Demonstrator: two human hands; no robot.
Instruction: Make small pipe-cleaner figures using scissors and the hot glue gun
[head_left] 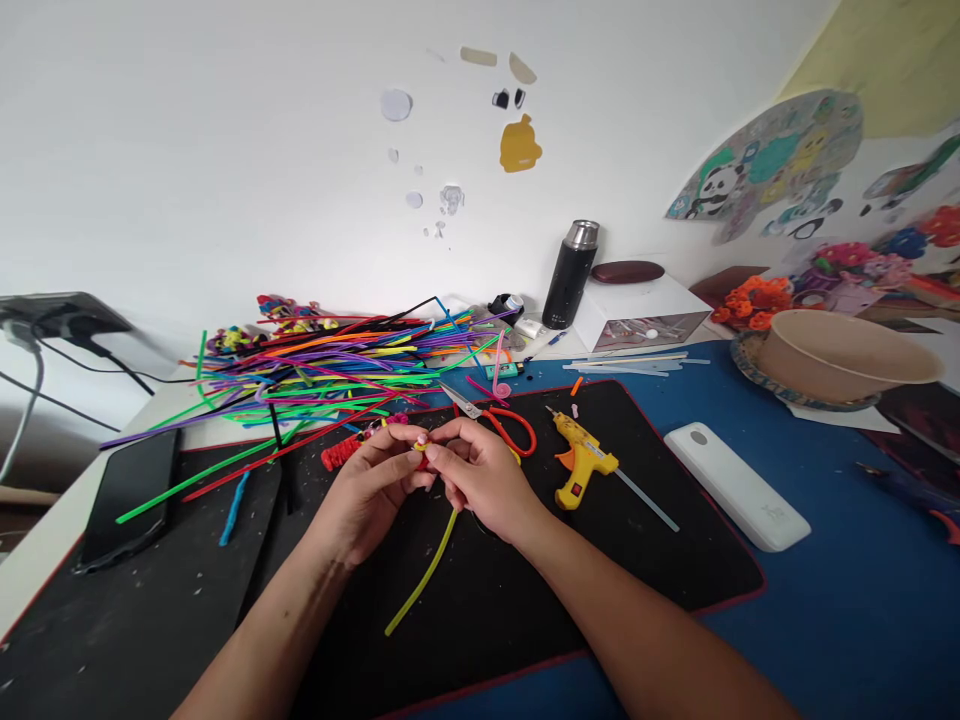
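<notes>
My left hand [375, 480] and my right hand [484, 475] meet above the black mat [480, 620]. Between their fingertips they pinch a small yellow and pink piece [421, 444], with a bit of red below it; the fingers cover much of it. A yellow-green pipe cleaner [424, 580] hangs from under my right hand, curving down toward the left. Just behind the hands lie scissors with orange handles [514, 430], their blades pointing back left. A fuzzy red coiled piece [340, 453] sits left of my left hand.
A yellow glue gun [585, 460] with a glue stick lies on the right. Many colored pipe cleaners [345, 355] are heaped at the back left, near a black phone [131, 500]. A black thermos [571, 275], white power bank [739, 487] and beige bowl [847, 350] stand around the mat.
</notes>
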